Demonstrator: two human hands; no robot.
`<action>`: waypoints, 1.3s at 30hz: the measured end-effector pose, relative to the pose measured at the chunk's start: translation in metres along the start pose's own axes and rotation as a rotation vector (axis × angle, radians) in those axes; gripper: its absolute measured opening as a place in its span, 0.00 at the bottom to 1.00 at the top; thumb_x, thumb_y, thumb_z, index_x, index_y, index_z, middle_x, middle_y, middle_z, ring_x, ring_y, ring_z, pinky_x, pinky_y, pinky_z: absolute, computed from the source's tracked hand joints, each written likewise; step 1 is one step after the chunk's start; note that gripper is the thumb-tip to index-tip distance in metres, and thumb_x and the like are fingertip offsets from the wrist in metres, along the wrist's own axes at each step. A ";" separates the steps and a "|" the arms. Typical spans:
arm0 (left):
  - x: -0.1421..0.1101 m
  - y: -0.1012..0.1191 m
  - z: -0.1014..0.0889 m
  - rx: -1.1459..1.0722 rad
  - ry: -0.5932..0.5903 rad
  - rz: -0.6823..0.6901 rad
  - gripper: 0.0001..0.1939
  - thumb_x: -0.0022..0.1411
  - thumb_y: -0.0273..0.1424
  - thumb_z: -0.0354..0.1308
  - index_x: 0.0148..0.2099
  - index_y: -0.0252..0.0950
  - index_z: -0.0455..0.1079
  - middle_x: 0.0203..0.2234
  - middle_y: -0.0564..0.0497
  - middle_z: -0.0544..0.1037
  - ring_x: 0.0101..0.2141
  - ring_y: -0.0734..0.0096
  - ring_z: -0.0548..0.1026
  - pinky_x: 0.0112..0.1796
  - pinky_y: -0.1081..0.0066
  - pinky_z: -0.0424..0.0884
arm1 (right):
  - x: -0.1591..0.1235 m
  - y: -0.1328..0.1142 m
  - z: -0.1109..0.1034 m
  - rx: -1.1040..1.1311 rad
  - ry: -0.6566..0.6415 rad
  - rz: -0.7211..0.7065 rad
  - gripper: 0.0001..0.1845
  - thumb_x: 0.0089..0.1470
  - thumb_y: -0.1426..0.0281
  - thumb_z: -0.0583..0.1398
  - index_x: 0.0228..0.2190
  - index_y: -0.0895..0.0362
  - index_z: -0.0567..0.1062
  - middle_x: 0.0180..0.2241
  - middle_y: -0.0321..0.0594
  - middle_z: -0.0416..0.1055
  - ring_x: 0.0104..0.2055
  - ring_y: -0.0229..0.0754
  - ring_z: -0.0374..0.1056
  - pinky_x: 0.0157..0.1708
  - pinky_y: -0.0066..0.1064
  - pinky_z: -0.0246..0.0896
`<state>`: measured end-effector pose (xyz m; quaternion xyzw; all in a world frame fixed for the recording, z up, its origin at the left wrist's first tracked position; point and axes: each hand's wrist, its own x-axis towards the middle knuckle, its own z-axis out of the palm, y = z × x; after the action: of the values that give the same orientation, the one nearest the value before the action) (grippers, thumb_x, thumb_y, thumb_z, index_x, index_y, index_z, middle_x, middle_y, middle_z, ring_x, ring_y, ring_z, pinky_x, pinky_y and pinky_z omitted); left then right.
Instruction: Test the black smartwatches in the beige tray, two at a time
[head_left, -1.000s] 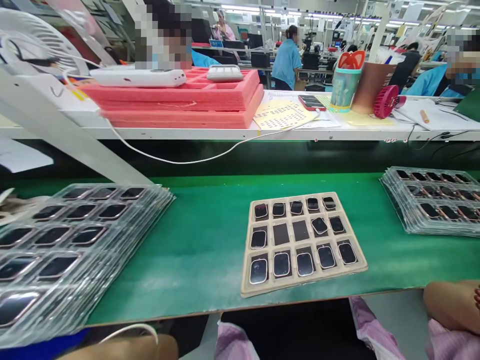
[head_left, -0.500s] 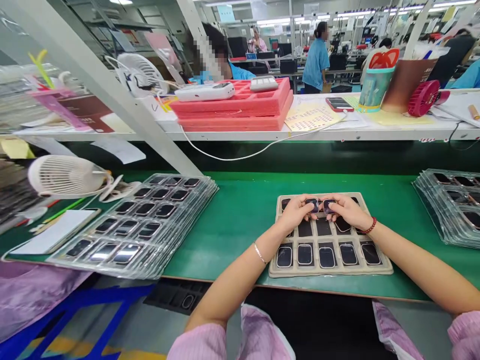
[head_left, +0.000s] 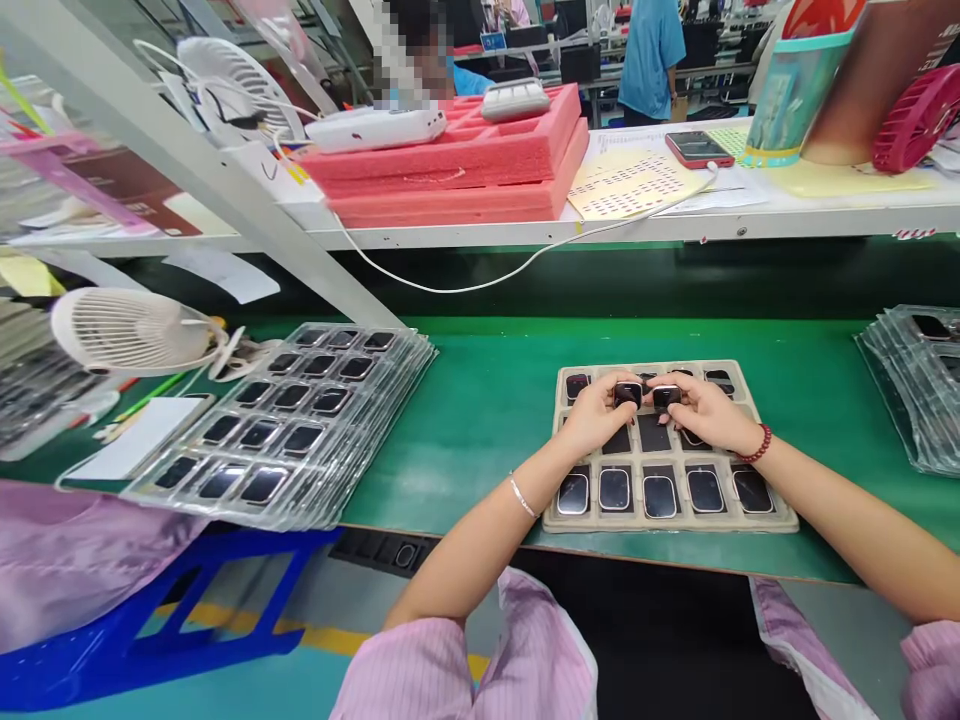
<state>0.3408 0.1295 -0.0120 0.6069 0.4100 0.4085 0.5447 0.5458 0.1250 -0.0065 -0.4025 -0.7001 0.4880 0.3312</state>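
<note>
Head view:

1. The left hand (head_left: 596, 415) is pinching a small dark smartwatch body (head_left: 628, 393) between thumb and fingers, closed firmly around it, and the right hand (head_left: 701, 412) is gripping a second smartwatch body (head_left: 666, 397) the same way.
2. Both watch bodies are being held side by side over the upper part of a beige moulded pulp tray (head_left: 667, 524), with a narrow gap between them. The hands hide whether they are touching the tray.
3. That tray is lying on a green bench mat (head_left: 465, 400), with a row of five watch bodies (head_left: 660, 496) sitting screen-up along the edge nearest the person. More are showing in the far row, partly hidden by the hands.
4. A silver bangle (head_left: 523, 496) is circling the left wrist, a red bead bracelet (head_left: 759, 444) is circling the right, and pink striped sleeves (head_left: 450, 670) are showing below.
5. A stack of clear plastic trays (head_left: 285, 420) filled with watch bodies is lying left of the beige tray, and a white desk fan (head_left: 127, 330) is sitting beyond it. Another clear stack (head_left: 907, 390) is lying at the right edge.
6. Pink foam trays (head_left: 450, 170) are resting on the shelf ahead, and a co-worker in a blue smock (head_left: 651, 60) is standing in the background.
</note>
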 end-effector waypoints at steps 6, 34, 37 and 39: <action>-0.001 -0.002 -0.001 0.036 0.019 0.030 0.20 0.51 0.22 0.55 0.48 0.33 0.70 0.45 0.44 0.76 0.36 0.71 0.75 0.37 0.72 0.72 | -0.002 0.000 0.001 0.001 -0.012 -0.058 0.27 0.51 0.78 0.54 0.53 0.56 0.71 0.46 0.46 0.75 0.33 0.39 0.74 0.36 0.35 0.75; -0.005 0.004 -0.007 -0.021 -0.138 0.025 0.32 0.55 0.37 0.65 0.61 0.39 0.63 0.41 0.47 0.72 0.29 0.78 0.69 0.34 0.73 0.69 | 0.001 0.001 -0.009 0.139 -0.062 0.035 0.26 0.52 0.63 0.65 0.51 0.57 0.70 0.22 0.29 0.59 0.22 0.34 0.53 0.22 0.28 0.51; -0.005 0.003 -0.007 -0.035 -0.135 0.021 0.32 0.55 0.37 0.66 0.61 0.40 0.63 0.41 0.47 0.71 0.28 0.78 0.69 0.34 0.73 0.69 | 0.001 0.001 -0.009 0.131 -0.053 0.027 0.26 0.51 0.61 0.65 0.51 0.57 0.70 0.21 0.29 0.59 0.22 0.34 0.53 0.22 0.28 0.50; -0.004 0.002 -0.006 -0.039 -0.135 0.021 0.33 0.55 0.37 0.66 0.61 0.40 0.63 0.42 0.47 0.71 0.28 0.78 0.69 0.34 0.73 0.69 | 0.001 0.001 -0.009 0.127 -0.049 0.024 0.27 0.51 0.60 0.65 0.50 0.57 0.70 0.21 0.29 0.58 0.21 0.34 0.53 0.22 0.28 0.50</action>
<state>0.3334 0.1274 -0.0096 0.6267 0.3579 0.3803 0.5784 0.5528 0.1301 -0.0047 -0.3770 -0.6708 0.5449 0.3330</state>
